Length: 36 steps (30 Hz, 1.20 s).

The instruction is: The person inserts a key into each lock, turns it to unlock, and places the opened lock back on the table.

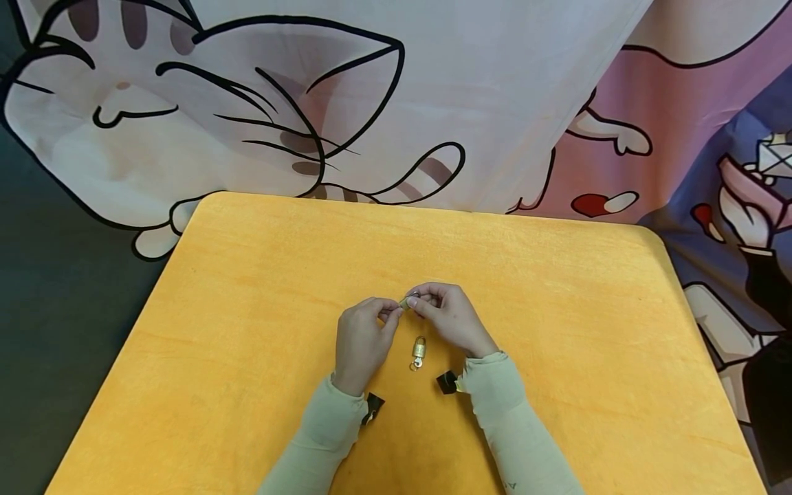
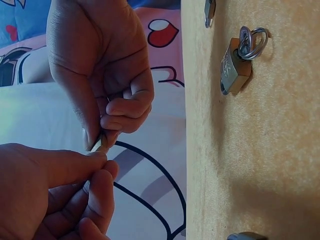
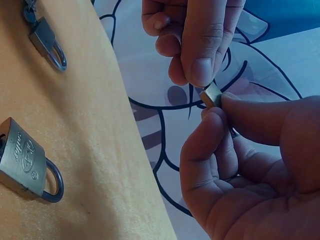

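Fingertips of my left hand [image 1: 365, 340] and right hand [image 1: 450, 315] meet above the table, both pinching one small brass padlock [image 1: 405, 302]. Its body [image 3: 212, 95] peeks out between the thumbs in the right wrist view; the fingers cover most of it, and the shackle is hard to make out. In the left wrist view, the left hand [image 2: 55, 190] comes from the left and the right hand [image 2: 107, 65] from above. Below the hands, another brass padlock [image 1: 419, 347] lies on the table with a key and ring [image 1: 416, 364] at its near end.
The yellow table [image 1: 260, 275] has a cloth with cartoon cats [image 1: 482, 103] hanging behind it. Two padlocks lie apart in the right wrist view, a nearer larger-looking one [image 3: 22, 160] and one with keys [image 3: 44, 37]. Dark wrist-worn pieces [image 1: 447, 382] stick out at the sleeves.
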{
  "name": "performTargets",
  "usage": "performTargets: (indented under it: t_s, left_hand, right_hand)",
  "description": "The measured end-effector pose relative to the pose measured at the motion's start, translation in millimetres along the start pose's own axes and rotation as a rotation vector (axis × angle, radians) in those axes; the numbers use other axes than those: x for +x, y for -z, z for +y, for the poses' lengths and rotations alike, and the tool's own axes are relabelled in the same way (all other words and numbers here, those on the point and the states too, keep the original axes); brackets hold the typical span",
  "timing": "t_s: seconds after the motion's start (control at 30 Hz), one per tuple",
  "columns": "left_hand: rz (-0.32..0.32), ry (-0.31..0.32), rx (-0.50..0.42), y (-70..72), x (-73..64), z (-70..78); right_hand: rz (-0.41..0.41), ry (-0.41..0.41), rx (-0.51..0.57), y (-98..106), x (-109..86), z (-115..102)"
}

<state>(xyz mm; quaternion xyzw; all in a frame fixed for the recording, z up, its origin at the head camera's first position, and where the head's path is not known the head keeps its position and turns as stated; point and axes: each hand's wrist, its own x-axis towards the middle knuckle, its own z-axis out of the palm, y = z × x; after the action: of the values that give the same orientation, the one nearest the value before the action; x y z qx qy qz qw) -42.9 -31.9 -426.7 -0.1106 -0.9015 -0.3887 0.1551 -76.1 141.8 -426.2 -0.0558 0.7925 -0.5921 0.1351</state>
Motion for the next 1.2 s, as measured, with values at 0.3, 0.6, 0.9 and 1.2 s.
performTargets:
  t_s: [0.3,0.6,0.9,1.2]
  left_hand:
    - [-0.003,0.002,-0.001,0.0,0.1,0.5]
    - [-0.008,0.018,0.000,-2.9,0.2,-2.0]
    - [-0.015,0.029,-0.005,-1.4,0.6,-1.4]
    - [-0.034,0.052,-0.020,-1.8,1.0,-6.3]
  right_hand:
    - [0.001,-0.001,0.004,0.8,-1.0,-1.6]
    - [-0.010,-0.001,0.004,0.0,-0.2,0.0]
    - [-0.011,-0.001,-0.003,-0.9,0.5,-0.6]
    - [-0.038,0.013,-0.042,-0.6,3.3,-1.6]
